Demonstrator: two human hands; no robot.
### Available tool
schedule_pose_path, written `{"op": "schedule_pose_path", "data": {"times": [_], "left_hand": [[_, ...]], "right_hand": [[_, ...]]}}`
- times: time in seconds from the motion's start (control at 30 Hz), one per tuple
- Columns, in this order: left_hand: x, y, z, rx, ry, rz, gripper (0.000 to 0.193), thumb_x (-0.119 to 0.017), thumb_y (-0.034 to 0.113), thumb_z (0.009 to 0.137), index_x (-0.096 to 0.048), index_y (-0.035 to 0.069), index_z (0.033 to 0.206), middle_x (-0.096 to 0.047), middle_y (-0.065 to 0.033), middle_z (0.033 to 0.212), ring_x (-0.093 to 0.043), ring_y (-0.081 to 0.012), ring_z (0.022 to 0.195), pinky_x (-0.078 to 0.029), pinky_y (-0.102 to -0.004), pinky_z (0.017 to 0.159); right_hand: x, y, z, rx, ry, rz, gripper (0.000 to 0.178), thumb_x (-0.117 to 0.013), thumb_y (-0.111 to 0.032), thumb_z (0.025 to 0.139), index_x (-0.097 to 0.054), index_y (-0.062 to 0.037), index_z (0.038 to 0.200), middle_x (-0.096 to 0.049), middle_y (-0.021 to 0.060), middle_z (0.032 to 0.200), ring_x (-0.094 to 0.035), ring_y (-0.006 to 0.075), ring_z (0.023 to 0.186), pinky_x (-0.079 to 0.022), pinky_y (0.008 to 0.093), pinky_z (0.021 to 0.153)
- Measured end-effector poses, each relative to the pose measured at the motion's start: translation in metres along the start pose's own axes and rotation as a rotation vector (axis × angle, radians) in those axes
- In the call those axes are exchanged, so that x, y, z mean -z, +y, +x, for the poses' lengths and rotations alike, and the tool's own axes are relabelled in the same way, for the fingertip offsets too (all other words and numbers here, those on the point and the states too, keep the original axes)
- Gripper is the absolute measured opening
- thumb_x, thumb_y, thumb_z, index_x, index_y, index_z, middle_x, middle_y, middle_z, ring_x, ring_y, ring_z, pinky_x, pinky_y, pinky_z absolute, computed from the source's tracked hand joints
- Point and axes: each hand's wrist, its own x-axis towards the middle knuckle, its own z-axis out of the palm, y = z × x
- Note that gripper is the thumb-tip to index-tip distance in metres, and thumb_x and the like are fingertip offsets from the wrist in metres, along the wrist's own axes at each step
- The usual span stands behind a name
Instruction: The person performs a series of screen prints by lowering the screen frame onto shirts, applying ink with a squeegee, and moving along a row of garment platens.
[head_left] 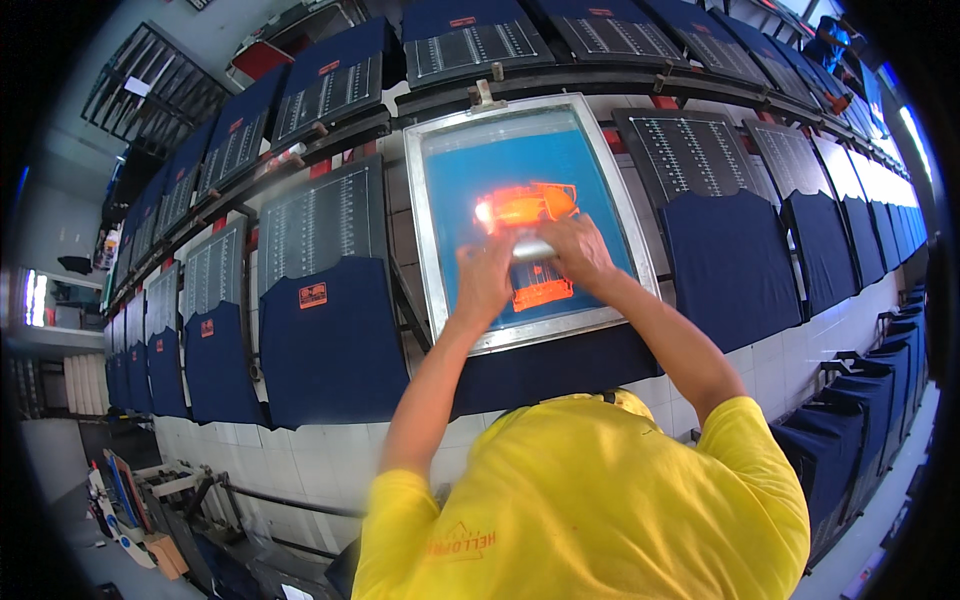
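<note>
Both my hands grip the pale handle of a squeegee (533, 250) set across a screen-printing frame (560, 329). My left hand (486, 275) is closed on its left end, smeared by motion. My right hand (580, 248) wraps its right end. The frame has a silvery metal rim and blue mesh (455, 165). Bright orange ink (540, 203) lies on the mesh beyond the squeegee, and an orange patterned area (543, 291) shows on the near side. A navy shirt (550, 372) sticks out from under the frame's near edge. The squeegee's blade is hidden.
Navy shirts on dark boards stand in rows either side; the left neighbour (325, 350) bears an orange print, the right one (730, 255) shows none. Behind the frame runs a dark rail (570, 84) with more printed shirts. Dark garments (850, 415) hang at right. Another person (826, 42) stands far right.
</note>
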Motion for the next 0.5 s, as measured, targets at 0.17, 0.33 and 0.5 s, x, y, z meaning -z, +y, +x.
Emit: {"op": "schedule_pose_path", "data": {"times": [0.17,0.33,0.5], "left_hand": [[-0.004,0.05,-0.072,0.007,0.008,-0.048,0.05,-0.059,-0.005,0.082,-0.055,0.005,0.13,-0.063,-0.0117,0.13,-0.061,-0.0248,0.121,-0.032,-0.0458,0.093],[-0.021,0.054,-0.094,0.027,0.043,-0.058,0.054,-0.063,-0.005,0.078,-0.055,0.006,0.13,-0.063,-0.0086,0.131,-0.061,-0.0223,0.122,-0.031,-0.044,0.089],[-0.027,0.019,-0.045,0.008,0.044,0.016,0.049,-0.066,-0.001,0.08,-0.055,0.007,0.127,-0.065,-0.0088,0.125,-0.064,-0.0233,0.112,-0.032,-0.0441,0.087]], "right_hand": [[0.013,-0.041,-0.069,0.005,-0.023,0.025,0.039,-0.073,-0.004,0.068,-0.065,-0.0074,0.106,-0.069,0.0065,0.106,-0.066,0.0253,0.097,-0.044,0.0409,0.078],[0.004,-0.046,-0.085,0.025,-0.052,-0.053,0.035,-0.067,-0.004,0.073,-0.065,-0.0067,0.107,-0.069,0.0068,0.112,-0.066,0.0235,0.101,-0.044,0.04,0.076],[-0.021,-0.009,-0.045,0.014,0.011,-0.107,0.025,-0.067,-0.006,0.075,-0.064,-0.0076,0.1,-0.071,0.0067,0.106,-0.066,0.0241,0.094,-0.045,0.0406,0.077]]}}
